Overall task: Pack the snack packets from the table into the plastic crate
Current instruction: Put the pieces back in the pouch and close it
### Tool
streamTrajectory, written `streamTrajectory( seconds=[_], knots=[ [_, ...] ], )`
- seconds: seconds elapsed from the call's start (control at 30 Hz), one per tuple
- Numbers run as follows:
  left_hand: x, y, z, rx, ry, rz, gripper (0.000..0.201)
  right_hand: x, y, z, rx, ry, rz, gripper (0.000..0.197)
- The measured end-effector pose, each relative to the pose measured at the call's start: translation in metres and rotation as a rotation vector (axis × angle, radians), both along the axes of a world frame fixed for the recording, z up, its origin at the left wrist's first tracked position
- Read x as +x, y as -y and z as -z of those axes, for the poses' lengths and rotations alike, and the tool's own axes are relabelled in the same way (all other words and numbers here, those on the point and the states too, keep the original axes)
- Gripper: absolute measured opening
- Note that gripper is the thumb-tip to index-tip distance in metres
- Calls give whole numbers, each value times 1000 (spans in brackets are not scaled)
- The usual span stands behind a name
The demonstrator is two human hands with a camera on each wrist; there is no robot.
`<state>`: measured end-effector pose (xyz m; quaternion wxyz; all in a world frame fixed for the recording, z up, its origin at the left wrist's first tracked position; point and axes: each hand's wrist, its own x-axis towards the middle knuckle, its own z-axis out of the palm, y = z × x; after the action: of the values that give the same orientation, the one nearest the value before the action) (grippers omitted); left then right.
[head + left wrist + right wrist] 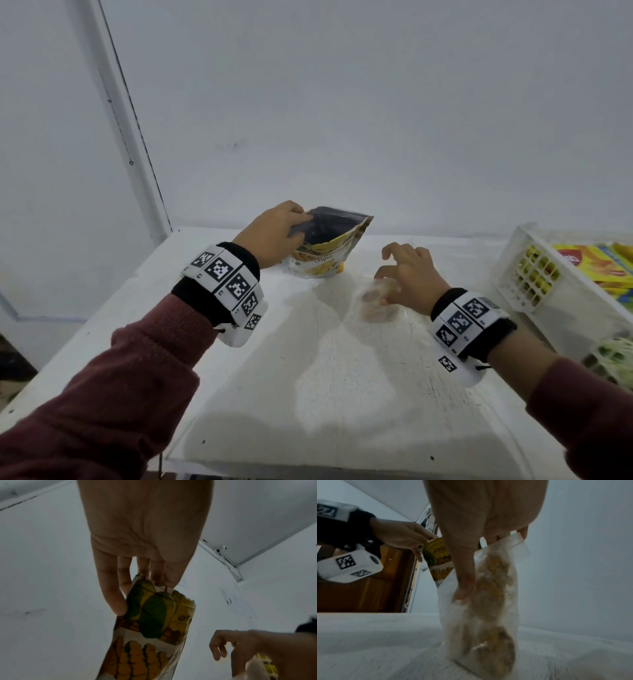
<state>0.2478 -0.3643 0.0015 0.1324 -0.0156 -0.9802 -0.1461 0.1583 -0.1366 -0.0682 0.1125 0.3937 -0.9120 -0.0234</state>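
White walls close in behind a white painted tabletop (329, 370), its surface scuffed and speckled. Toward the far edge, the left hand (274, 236) grips the top of a chips packet (325, 246), a yellow and green pouch that stands upright on the tabletop; the left wrist view shows the fingers (109, 588) behind the pouch's top edge and the thumb in front, pinching it. To its right and nearer the person, the right hand (407, 274) holds a clear plastic packet (375, 305) of pale brown snacks by its upper part, thumb (464, 580) on one side and fingers on the other; the right wrist view shows this packet hanging down with its bottom end at the tabletop, though blur keeps contact uncertain. The 2 packets are near each other but apart. At the right edge stands a white plastic crate (534, 274) with lattice walls, already holding yellow and red snack packets (596, 270). Both wrists carry white bands with black square markers, over dark red sleeves.
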Motion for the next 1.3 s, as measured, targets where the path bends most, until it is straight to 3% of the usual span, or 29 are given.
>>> streamTrajectory(
  seconds=[0.13,0.27,0.4,0.6,0.67,0.8,0.9,0.97,1.07,1.2,1.3],
  knots=[
    [2,0,-2,93,28,-39,40,-1,2,15,108,-73,5,47],
    [4,-2,-4,157,-38,-77,37,12,6,21,67,-142,-12,53],
    [8,-4,-5,186,-73,-57,31,22,7,24,15,38,38,44],
    [10,-6,-7,155,-13,-52,30,14,10,16,15,131,41,33],
    [9,-5,-8,137,3,-53,32,12,5,-6,-167,146,-22,29],
    [6,-5,-13,148,25,-34,34,34,-7,-80,-726,167,-315,19],
    [3,-6,-14,159,19,-29,33,44,-1,-117,-943,6,-396,26],
    [3,-7,-13,195,1,-42,27,39,12,-118,-1025,-61,-401,31],
    [3,-5,-11,264,-9,-41,25,28,34,-91,-1003,-70,-375,32],
    [5,0,-12,310,-10,5,50,11,42,-59,-796,-236,-439,20],
    [5,-2,-12,361,-23,32,52,4,42,-55,-678,-322,-476,17]
  ],
)
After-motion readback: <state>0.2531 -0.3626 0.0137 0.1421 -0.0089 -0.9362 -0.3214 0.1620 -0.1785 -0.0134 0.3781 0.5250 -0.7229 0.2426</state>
